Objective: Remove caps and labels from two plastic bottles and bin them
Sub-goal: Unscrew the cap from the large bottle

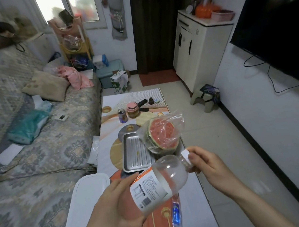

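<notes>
Clear PET bottle, looks empty, so light and thin-walled: it'll dent under a hard squeeze and can spin in the palm when the cap is torqued. Best hold is the labelled belly, where paper gives more friction than bare plastic. White cap is ribbed, a fair purchase for a thumb-and-finger pinch.

Position: held in the air over the near end of the table, tilted, neck pointing to about 1 o'clock, base toward 7 o'clock.

Left hand: wrapped round the lower body, thumb on top at the label edge, fingers under and mostly hidden. Closed firmly on the bottle; no visible crushing.

Right hand: comes in from 4 o'clock, thumb and fingers pinched around the cap and neck. Closed on the cap. Can't tell if the cap is loosened or fully seated.

Label is white with an orange band, fully wrapped, untouched. Likely needs a seam edge picked with a nail; seam not visible.

Second bottle, blue label, lies on the table below the first at about 6 o'clock, partly hidden. Its cap is not visible.

White bin lid at 9 o'clock of the left hand, shut as far as I can see. Bagged watermelon and steel tray sit at 12 o'clock, clear of the work.
</notes>
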### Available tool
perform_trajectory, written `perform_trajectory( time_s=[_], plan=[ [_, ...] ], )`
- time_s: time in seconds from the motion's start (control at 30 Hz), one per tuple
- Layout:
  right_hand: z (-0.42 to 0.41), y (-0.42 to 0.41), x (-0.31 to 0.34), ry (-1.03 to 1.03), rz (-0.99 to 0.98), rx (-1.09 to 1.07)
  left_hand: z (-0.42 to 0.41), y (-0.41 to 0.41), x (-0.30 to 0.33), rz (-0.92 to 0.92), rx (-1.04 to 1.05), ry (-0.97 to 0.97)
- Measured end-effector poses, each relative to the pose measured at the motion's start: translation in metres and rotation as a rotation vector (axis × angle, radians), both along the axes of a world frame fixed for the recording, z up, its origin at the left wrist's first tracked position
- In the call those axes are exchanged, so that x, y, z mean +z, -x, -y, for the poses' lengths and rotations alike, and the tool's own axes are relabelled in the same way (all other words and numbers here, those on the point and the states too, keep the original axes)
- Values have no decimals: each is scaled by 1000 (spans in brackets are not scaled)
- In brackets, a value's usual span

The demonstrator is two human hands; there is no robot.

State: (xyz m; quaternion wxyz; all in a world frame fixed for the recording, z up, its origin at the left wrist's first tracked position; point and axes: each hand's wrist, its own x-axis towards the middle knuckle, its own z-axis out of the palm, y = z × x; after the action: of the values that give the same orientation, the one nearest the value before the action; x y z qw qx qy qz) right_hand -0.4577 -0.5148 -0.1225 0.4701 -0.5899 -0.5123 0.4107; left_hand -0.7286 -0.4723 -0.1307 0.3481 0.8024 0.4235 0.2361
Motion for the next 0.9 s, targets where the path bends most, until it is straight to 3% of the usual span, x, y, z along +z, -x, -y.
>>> perform_trajectory(
  time_s=[0.17, 0.27, 0.37, 0.6, 0.77, 0.9],
  plan=[
    [-10, 3, 17, 87, -139, -19, -9, -4, 4, -201, -17, -83],
    [-9, 5, 18, 166, -20, -17, -10, -1, -1, -234, 15, -155],
    [-7, 8, 22, 104, 159, 3, -10, 3, -1, -234, 28, -192],
    [0, 5, 24, -3, 250, 139, -13, 10, 3, -225, -24, -74],
    [8, 17, 18, -69, 372, 179, -23, 27, 2, -148, -139, 121],
    [8, 17, 19, -16, 421, 221, -20, 31, 1, -165, -151, 157]
  ],
)
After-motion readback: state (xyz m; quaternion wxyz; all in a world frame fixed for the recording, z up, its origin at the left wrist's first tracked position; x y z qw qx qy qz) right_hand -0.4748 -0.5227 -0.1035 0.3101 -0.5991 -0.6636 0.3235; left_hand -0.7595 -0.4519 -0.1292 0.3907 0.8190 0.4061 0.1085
